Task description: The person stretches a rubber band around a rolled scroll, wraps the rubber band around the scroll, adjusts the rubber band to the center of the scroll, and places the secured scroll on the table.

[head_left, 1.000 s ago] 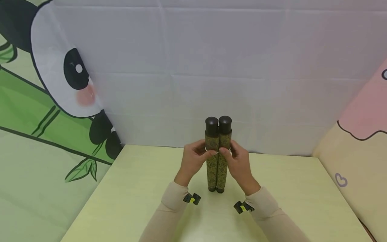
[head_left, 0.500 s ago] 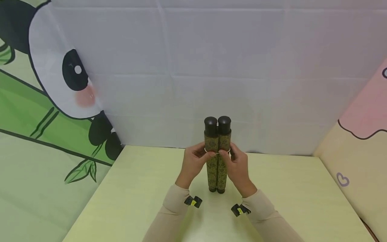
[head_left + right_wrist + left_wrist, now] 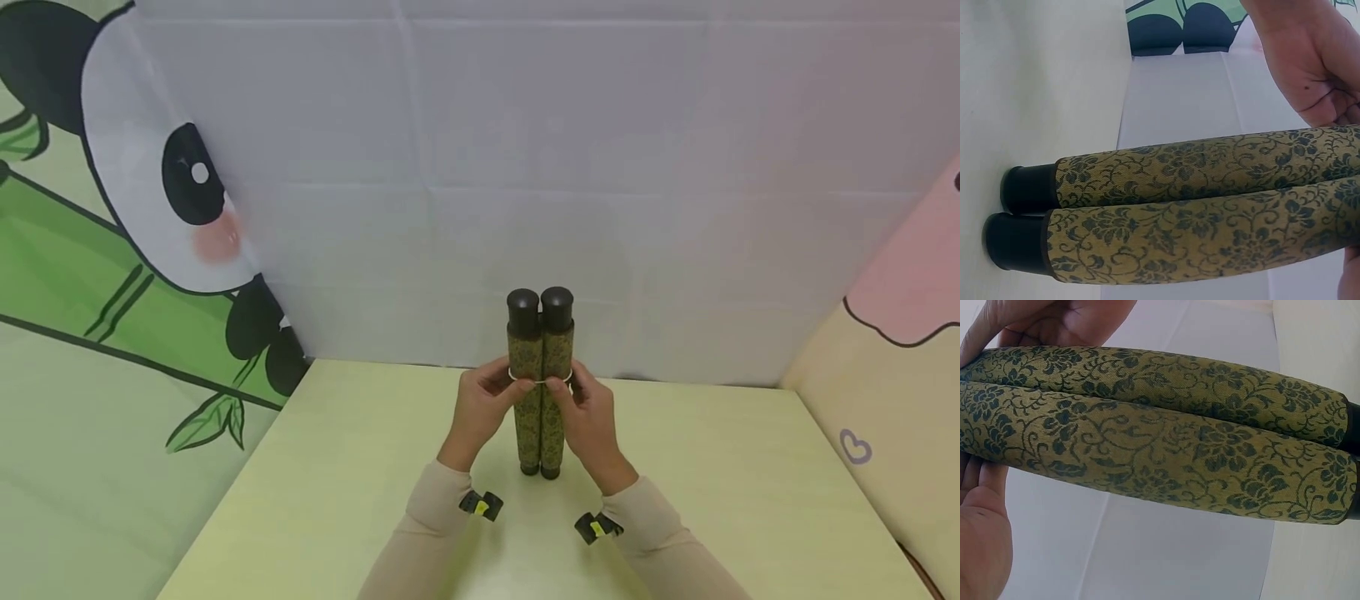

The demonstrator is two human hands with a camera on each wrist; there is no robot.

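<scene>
Two rolls of a scroll [image 3: 552,425] stand side by side, upright on the table, wrapped in gold-green brocade with dark flowers and tipped with black knobs. A thin white band [image 3: 540,382] circles both rolls above mid-height. My left hand [image 3: 480,408] pinches the band from the left, thumb in front, fingers behind the roll. From the right, my right hand [image 3: 592,417] does the same, its thumb close to the left one. The left wrist view shows the brocade [image 3: 1147,462] close up. In the right wrist view the black end knobs [image 3: 1019,244] are at the table surface.
The pale yellow table [image 3: 360,450] meets a white cloth backdrop [image 3: 420,250] just behind the scroll. A panda-and-bamboo print [image 3: 150,250] covers the left side, and a pink and cream panel [image 3: 877,333] the right. A small black device sits at each wrist.
Both hands and the white band have slid slightly down the scroll. The scroll stays upright in about the same place.
</scene>
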